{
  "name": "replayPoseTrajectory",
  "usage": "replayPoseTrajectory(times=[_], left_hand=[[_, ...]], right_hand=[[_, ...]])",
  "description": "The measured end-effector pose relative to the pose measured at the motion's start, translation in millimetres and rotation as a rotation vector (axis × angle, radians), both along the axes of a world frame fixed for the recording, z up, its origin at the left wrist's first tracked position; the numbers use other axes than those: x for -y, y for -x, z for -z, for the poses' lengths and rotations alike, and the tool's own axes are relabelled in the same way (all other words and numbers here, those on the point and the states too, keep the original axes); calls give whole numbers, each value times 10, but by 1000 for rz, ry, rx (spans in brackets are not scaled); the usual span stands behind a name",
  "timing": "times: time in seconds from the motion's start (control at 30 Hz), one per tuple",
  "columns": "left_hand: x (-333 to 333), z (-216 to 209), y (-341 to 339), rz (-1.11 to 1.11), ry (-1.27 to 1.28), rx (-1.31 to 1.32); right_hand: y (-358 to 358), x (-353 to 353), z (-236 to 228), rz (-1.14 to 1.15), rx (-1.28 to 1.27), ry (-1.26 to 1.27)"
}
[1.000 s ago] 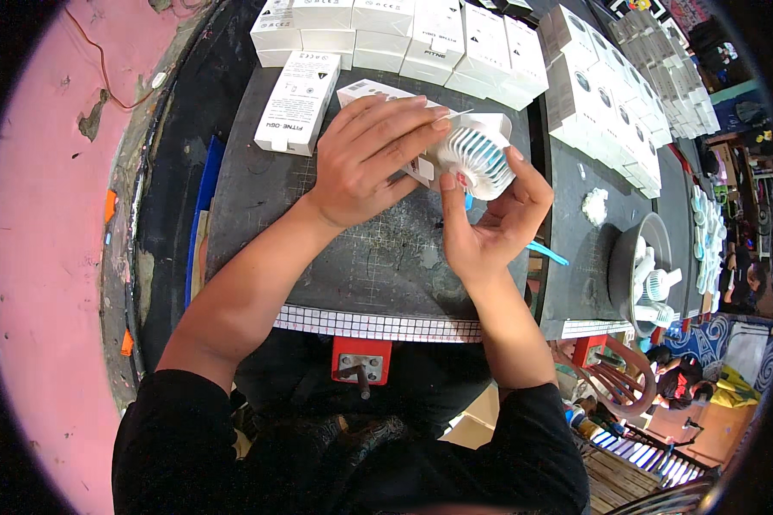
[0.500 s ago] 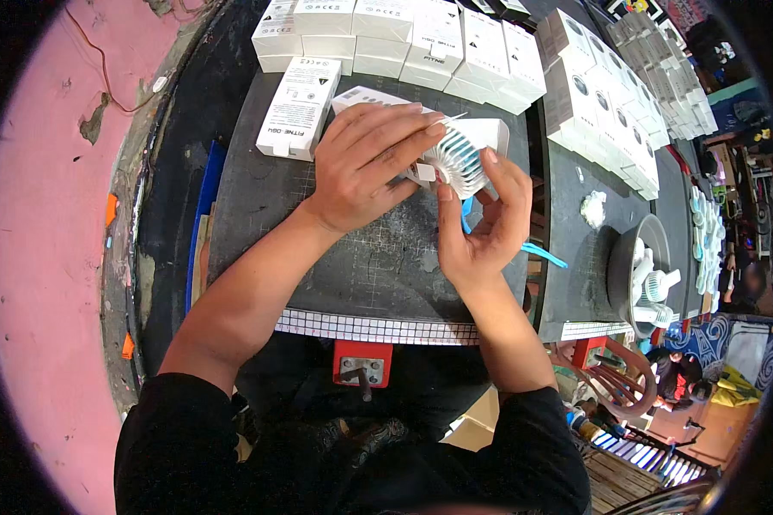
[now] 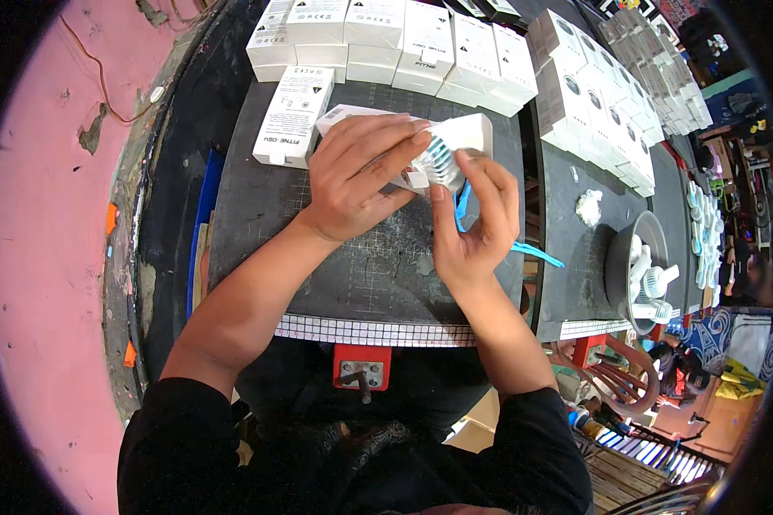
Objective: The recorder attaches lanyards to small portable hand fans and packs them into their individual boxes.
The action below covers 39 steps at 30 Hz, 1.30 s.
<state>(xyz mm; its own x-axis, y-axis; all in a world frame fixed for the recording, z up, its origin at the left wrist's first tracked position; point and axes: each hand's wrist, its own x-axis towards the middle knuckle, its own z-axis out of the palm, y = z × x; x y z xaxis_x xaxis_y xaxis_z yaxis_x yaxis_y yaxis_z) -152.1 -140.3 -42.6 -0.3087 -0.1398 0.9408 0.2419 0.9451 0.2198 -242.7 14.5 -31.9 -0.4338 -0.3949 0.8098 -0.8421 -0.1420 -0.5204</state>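
My left hand [image 3: 356,172] is closed over a white carton [image 3: 332,118], most of which its back and fingers cover. The carton's pale flap [image 3: 465,130] stands out beyond my fingertips. A small white handheld fan [image 3: 439,160] with a ribbed round grille, teal inside, sits at the carton's end. My right hand [image 3: 483,210] pinches the fan's near right side between thumb and fingers. Beneath that hand, a blue strap [image 3: 538,252] runs out to the right. The fan's handle is hidden, apparently within the carton.
A closed white carton [image 3: 294,116] lies left of my hands. Stacked cartons [image 3: 374,43] line the table's far side, with more stacks [image 3: 588,107] at right. A grey bowl [image 3: 614,266] of white fans and a crumpled white piece [image 3: 588,208] are at right. A ruled strip [image 3: 374,330] edges the table.
The fan has slid left and deeper towards the carton, so less of its grille shows. My right hand has followed it slightly left.
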Motion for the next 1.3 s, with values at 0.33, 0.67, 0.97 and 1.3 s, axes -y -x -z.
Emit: replayPoseTrajectory(times=[0.33,0.67,0.97,1.3], left_hand=[[-86,-34,-20,-30,-34,-10],[-101,-57,39,-82,-94,39],[-252,2,70,-24,-224,-46],[-181,43,-54,177,-287,205]], right_hand=[[15,5,0,-17,48,-24],[32,-38,-39,-36,-91,-44],[-43,21,68,-69,-24,49],[245,-48,15,-134,2,-41]])
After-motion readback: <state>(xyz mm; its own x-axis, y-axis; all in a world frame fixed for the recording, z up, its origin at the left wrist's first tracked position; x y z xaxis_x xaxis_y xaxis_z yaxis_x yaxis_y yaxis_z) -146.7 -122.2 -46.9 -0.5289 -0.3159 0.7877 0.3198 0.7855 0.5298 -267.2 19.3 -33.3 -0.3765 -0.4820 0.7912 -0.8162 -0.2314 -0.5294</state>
